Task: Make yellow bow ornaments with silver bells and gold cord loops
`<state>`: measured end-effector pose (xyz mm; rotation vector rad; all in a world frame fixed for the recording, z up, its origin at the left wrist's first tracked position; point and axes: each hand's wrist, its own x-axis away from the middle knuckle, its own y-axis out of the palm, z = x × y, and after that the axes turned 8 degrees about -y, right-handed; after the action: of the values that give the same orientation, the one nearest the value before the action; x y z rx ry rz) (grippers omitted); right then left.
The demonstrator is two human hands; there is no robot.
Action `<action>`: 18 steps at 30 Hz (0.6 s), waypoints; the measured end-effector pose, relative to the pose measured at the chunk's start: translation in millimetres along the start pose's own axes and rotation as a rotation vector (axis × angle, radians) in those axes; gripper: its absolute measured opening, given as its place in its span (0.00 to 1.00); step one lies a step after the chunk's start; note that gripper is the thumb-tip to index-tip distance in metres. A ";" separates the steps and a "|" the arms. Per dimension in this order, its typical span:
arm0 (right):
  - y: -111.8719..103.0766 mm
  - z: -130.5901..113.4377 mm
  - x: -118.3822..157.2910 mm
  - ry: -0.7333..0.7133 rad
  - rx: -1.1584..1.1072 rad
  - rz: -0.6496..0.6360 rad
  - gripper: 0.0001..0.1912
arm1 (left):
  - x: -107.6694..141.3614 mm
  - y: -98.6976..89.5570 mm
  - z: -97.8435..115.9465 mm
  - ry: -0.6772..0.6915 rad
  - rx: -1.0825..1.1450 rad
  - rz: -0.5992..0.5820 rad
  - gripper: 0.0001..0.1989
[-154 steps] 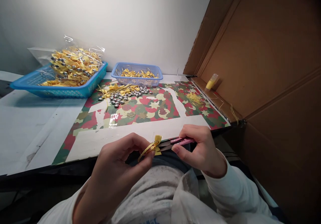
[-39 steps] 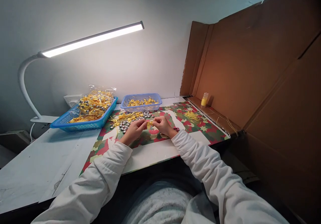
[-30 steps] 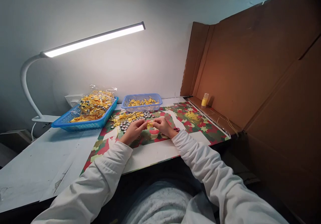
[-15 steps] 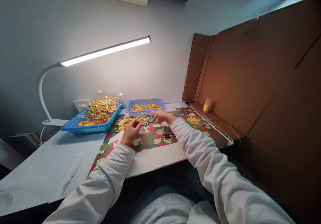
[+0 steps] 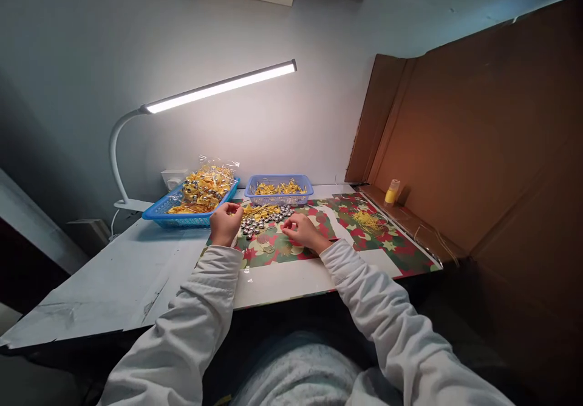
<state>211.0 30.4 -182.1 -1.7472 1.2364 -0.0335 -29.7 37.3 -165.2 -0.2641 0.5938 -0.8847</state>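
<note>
My left hand is closed in a pinch at the left end of the yellow ribbon pieces; whatever its fingertips hold is too small to make out. Silver bells lie in a loose cluster between my two hands. Just right of them, my right hand hovers over the patterned sheet, thumb and forefinger brought together. I cannot see clearly what is between them. A thin loop of gold cord lies on the sheet below the bells.
Behind the bells stands a blue-violet basket of yellow pieces. At left is a larger blue basket heaped with yellow ribbons and bells. Yellow cords lie at right, near a small bottle and a cardboard wall. A lamp shines above.
My right hand has drawn back from the small basket towards me. My left hand has shifted left to the ribbon pieces. A yellow piece above the basket's far rim no longer shows there.
</note>
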 end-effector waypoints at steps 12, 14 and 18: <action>20.2 -17.3 -30.7 0.044 0.296 -0.291 0.13 | 3.3 4.6 -0.7 0.052 -0.041 -0.069 0.13; 13.5 -8.3 -40.4 0.109 0.356 -0.299 0.15 | 4.4 5.7 0.1 0.058 -0.052 -0.083 0.13; -4.6 8.6 -49.7 0.171 0.460 -0.329 0.16 | 6.7 8.3 2.6 0.066 -0.079 -0.115 0.13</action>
<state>194.4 73.1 -160.3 -1.5385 0.9503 -0.6232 -19.5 37.1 -169.4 -0.3442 0.6814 -0.9850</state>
